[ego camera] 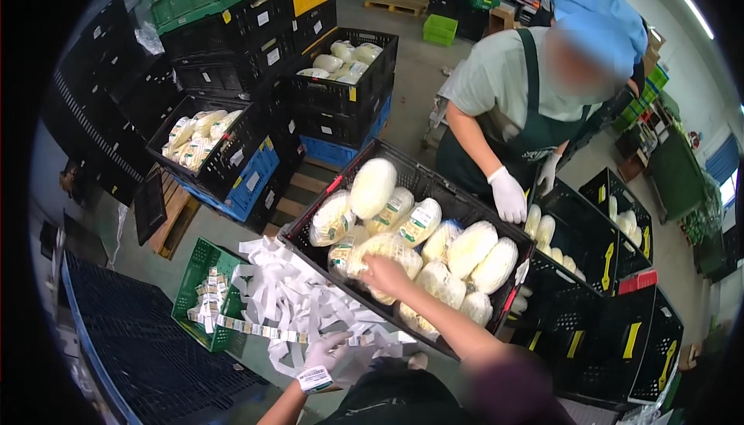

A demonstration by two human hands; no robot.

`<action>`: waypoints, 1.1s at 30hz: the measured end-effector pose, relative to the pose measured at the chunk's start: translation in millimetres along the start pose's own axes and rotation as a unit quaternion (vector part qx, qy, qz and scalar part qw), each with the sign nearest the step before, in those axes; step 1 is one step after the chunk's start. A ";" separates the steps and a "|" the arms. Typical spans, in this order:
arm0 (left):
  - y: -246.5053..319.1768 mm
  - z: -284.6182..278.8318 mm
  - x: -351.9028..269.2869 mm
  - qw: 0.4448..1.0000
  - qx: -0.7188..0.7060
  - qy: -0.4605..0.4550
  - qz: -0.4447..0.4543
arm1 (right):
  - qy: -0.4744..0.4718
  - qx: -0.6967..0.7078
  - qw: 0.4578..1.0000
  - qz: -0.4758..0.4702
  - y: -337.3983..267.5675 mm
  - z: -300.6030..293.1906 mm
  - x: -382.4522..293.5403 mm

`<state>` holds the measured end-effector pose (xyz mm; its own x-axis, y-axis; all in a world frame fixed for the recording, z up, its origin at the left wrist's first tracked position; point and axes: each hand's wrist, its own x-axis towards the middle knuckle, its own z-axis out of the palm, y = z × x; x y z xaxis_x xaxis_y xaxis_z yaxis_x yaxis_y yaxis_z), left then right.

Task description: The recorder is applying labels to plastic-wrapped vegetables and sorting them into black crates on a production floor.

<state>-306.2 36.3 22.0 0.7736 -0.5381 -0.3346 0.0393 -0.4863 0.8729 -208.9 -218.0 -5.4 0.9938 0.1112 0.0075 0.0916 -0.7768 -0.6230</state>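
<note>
A black plastic crate (401, 163) of wrapped napa cabbages stands before me. My right hand (385, 277) reaches into it, fingers resting on a cabbage in foam netting (401, 250); its fingertips are partly hidden, so I cannot tell whether it grips. Several cabbages, such as the one nearby (419, 223), bear printed labels, while a pale one (374, 188) shows none on its visible side. My left hand (325, 352), gloved and with a label stuck at the wrist, holds a strip of labels (261, 329) below the crate. This strip runs from a green basket (189, 285) holding more labels.
White backing tape (290, 285) lies heaped beside the basket. Across the crate stands a co-worker (523, 94), one gloved hand (509, 195) at its rim. Stacked crates (343, 99) rise at left; black crates (587, 320) stand at right. A dark mesh crate (145, 343) is at lower left.
</note>
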 end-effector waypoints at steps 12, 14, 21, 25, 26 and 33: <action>39.3 40.3 -63.4 0.854 -0.269 -0.412 -0.170 | -0.387 0.259 0.864 0.193 -2.5 -45.2 -375.5; 47.7 42.6 -48.6 0.883 -0.034 -0.465 -0.062 | -0.281 0.272 0.904 0.173 -7.3 -38.3 -374.2; 111.2 51.5 22.8 0.917 0.211 -0.167 0.294 | 0.024 0.339 0.929 0.148 -32.2 -61.3 -279.5; 178.3 55.2 34.3 0.963 0.106 -0.055 0.242 | -0.072 0.382 0.919 0.066 -85.7 -76.0 -221.2; 180.4 50.3 38.9 0.964 0.089 -0.042 0.248 | -0.069 0.418 0.903 0.071 -88.7 -57.1 -214.0; 114.0 -45.5 58.3 0.977 0.119 -0.025 0.178 | -0.014 0.423 0.897 0.131 -109.0 -27.4 -144.6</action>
<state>-227.8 -19.1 118.1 0.6799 -0.7319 -0.0464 -0.3789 -0.4048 0.8322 -360.8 -166.4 82.9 0.9712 0.0174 -0.2378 -0.2372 -0.0320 -0.9709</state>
